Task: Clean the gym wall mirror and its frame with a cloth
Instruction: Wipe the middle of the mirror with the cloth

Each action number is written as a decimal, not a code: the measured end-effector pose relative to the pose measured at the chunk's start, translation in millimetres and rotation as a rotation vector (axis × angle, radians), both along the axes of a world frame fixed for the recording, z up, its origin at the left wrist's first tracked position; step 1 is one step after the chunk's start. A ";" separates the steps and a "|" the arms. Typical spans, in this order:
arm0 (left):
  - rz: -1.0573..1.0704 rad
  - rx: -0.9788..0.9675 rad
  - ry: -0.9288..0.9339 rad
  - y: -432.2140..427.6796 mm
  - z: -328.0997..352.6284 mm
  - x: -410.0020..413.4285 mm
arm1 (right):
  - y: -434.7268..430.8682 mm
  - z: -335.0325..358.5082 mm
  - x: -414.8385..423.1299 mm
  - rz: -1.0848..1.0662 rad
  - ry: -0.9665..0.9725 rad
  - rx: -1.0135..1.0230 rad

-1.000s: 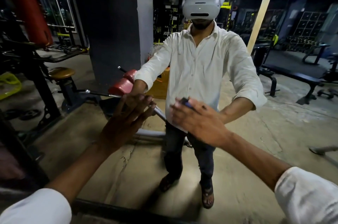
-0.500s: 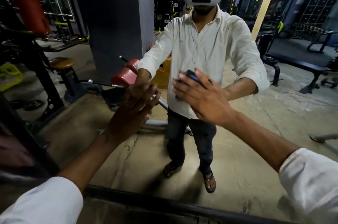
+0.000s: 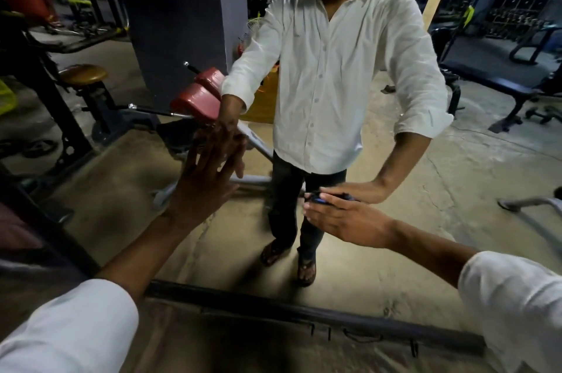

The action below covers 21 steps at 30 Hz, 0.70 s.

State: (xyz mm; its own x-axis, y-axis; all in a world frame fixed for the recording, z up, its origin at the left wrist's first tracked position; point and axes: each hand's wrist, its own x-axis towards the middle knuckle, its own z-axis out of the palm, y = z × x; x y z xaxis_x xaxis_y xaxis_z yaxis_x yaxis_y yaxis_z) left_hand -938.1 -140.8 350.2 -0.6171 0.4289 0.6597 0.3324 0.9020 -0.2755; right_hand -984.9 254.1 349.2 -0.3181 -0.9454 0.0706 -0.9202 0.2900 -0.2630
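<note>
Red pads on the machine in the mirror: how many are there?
2: the lower red pad and the upper red pad, side by side, left of the reflected sleeve. Others may be hidden.

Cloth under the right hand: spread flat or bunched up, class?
Bunched, apparently: only a small blue wad of cloth shows past the right hand; the rest is hidden.

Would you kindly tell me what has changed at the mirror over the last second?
The right hand, pressing the dark blue cloth to the mirror, first wiped upward, then swept down the glass to the reflection's thigh level, fingers now pointing sideways. The view dipped, showing more of the bottom frame. The left hand stayed flat on the glass. Nothing was picked up or let go.
</note>
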 end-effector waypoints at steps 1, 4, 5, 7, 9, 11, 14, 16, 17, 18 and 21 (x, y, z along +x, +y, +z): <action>-0.012 0.044 -0.026 1.2 -4.0 1.1 | 2.9 0.4 -14.4 0.008 -0.158 -0.038; -0.003 0.043 -0.015 5.3 -12.3 2.1 | -16.0 18.2 -23.2 0.093 -0.446 -0.159; -0.003 0.040 -0.038 4.5 -12.2 2.9 | -21.5 19.9 -23.1 0.092 -0.393 -0.260; 0.027 0.023 -0.050 2.3 -8.6 4.9 | -22.9 21.6 -17.2 0.078 -0.261 -0.374; 0.075 -0.003 -0.064 4.9 -4.6 11.4 | -4.3 -5.5 -33.8 0.039 -0.037 -0.331; 0.107 -0.041 -0.060 7.1 -2.7 15.6 | 8.4 -45.6 -34.4 -0.028 0.081 -0.173; 0.131 -0.113 -0.040 -1.0 9.6 20.8 | -14.8 -78.4 0.5 0.044 0.379 0.104; 0.172 -0.139 -0.029 -16.5 27.5 19.7 | -45.6 -56.2 13.2 0.096 0.696 0.065; 0.204 -0.129 -0.032 -24.6 39.3 17.9 | -63.5 -27.9 12.5 0.090 0.820 0.017; 0.225 -0.108 -0.039 -32.1 50.0 16.0 | -78.5 1.9 8.9 0.065 0.925 -0.021; 0.260 -0.138 -0.028 -48.4 66.1 12.4 | -98.4 91.3 -25.8 -0.059 1.286 -0.265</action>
